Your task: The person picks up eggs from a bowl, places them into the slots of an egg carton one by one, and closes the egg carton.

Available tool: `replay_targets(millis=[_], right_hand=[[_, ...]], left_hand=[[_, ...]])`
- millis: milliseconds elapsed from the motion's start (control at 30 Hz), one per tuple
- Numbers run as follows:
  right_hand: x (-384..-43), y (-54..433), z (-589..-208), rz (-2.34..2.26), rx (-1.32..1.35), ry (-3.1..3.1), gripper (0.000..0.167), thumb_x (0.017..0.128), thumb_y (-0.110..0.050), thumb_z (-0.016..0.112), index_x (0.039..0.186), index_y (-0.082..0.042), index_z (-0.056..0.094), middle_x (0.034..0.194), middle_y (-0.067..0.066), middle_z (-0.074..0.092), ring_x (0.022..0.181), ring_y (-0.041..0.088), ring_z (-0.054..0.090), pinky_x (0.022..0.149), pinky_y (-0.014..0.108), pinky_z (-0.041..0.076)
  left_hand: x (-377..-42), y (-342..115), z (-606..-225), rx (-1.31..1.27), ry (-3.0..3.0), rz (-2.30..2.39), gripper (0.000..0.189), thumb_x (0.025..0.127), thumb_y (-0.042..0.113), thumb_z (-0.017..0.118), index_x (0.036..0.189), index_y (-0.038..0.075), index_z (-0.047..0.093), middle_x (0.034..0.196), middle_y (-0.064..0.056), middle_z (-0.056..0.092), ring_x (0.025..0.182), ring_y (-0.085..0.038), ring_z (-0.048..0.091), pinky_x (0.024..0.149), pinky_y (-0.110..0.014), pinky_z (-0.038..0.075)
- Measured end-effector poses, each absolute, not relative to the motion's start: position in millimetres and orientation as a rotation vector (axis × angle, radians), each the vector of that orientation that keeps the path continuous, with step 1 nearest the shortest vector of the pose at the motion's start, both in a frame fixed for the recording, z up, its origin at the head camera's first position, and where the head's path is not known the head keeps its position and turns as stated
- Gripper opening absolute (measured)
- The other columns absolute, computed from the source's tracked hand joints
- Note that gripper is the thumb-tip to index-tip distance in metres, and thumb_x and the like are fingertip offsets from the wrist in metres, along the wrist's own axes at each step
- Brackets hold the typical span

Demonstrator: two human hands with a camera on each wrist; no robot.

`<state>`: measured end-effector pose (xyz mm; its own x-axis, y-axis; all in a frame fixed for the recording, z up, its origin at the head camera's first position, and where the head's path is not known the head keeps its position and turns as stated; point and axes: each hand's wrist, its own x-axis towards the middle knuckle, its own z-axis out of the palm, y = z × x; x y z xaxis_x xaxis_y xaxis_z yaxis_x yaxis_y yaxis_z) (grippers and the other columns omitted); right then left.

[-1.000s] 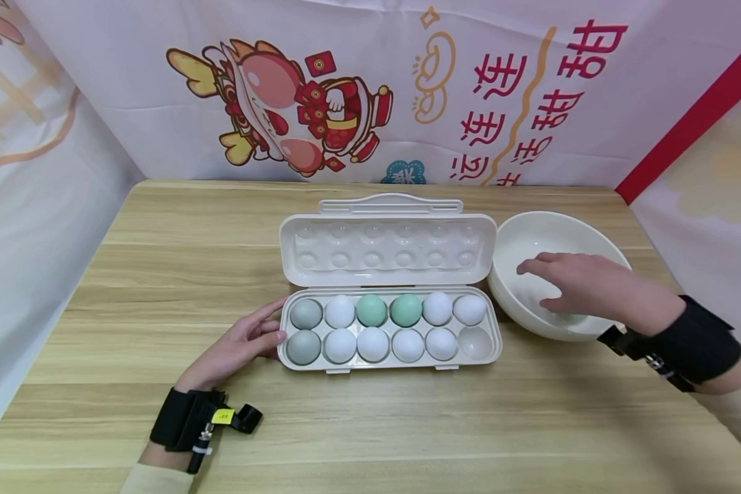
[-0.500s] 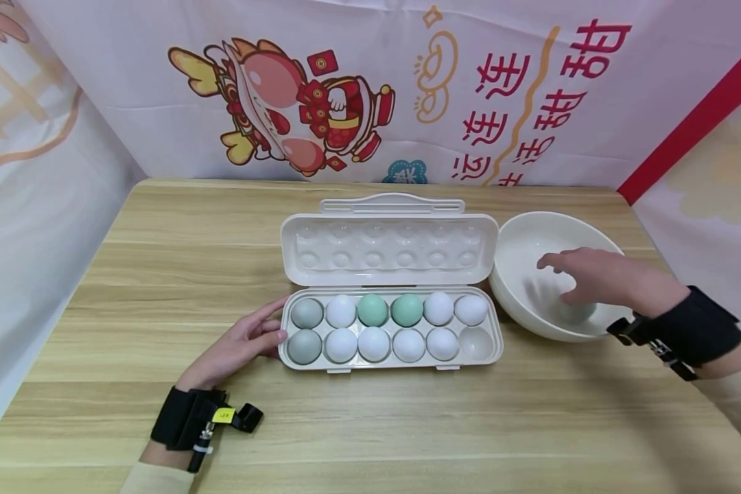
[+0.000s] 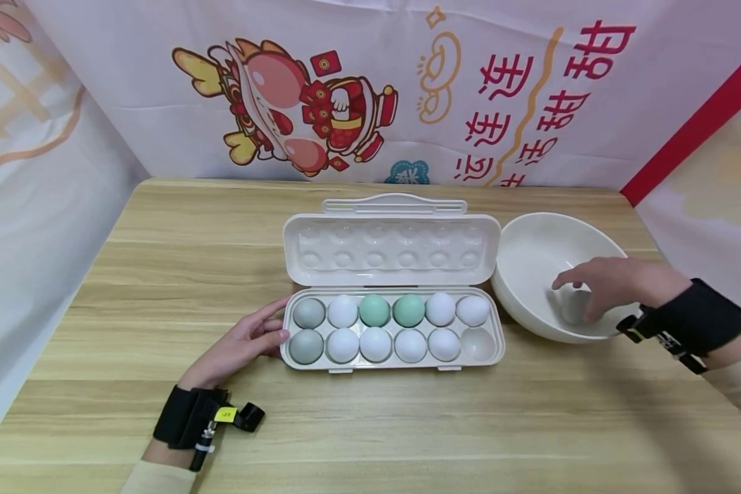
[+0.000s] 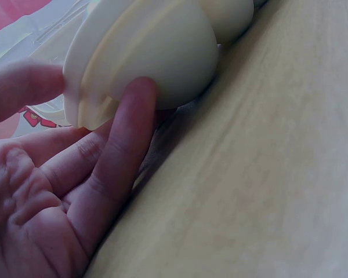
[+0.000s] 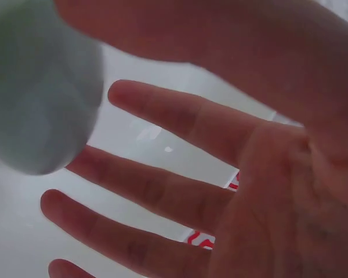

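Observation:
A white plastic egg box (image 3: 395, 362) lies with its lid (image 3: 392, 250) raised. Grey, white and green eggs fill its cups, except the front-right cup (image 3: 477, 344). My left hand (image 3: 234, 350) holds the box's left end, thumb at the rim and fingers along the outer wall. Inside the white bowl (image 3: 537, 237), my right hand (image 3: 620, 285) is around a pale grey-green egg (image 3: 575, 307). In the right wrist view the thumb overlaps this egg (image 5: 40, 92) and one fingertip is hidden behind it. The other visible fingers stay spread, nearly straight and apart from it.
The bowl stands close against the right side of the egg box. Both are on a wooden table (image 3: 370, 439). A printed cloth (image 3: 370, 89) hangs behind the table's back edge, and more cloth hangs at the sides.
My right hand has moved a little to the right within the bowl. The pale egg, mostly covered earlier, now shows between thumb and fingers. The left hand keeps its place on the box.

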<state>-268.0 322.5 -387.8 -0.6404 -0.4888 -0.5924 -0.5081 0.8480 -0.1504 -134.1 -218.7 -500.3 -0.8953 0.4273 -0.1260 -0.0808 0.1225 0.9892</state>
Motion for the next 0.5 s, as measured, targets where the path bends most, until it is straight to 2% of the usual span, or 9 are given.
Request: replay_targets(millis=[367, 500], right_hand=[[-279.4, 317.8, -388.7, 0.064, -0.695, 2.26, 0.054, 0.069, -0.009, 0.085, 0.119, -0.007, 0.064, 0.102, 0.012, 0.06, 0.09, 0.029, 0.052, 0.077, 0.044, 0.047], [-283.7, 315.9, -390.0, 0.06, -0.686, 2.23, 0.049, 0.07, -0.009, 0.085, 0.115, -0.009, 0.063, 0.101, 0.011, 0.059, 0.089, 0.028, 0.052, 0.075, 0.042, 0.047]], left_hand=[[-132.6, -218.4, -498.6, 0.316, 2.027, 1.826, 0.063, 0.1, 0.006, 0.052, 0.152, -0.003, 0.018, 0.121, -0.033, 0.056, 0.096, -0.021, 0.064, 0.081, -0.033, 0.054], [-132.7, -218.3, -497.5, 0.317, 2.03, 1.822, 0.063, 0.1, 0.007, 0.052, 0.152, -0.002, 0.017, 0.122, -0.033, 0.056, 0.097, -0.021, 0.064, 0.082, -0.033, 0.054]])
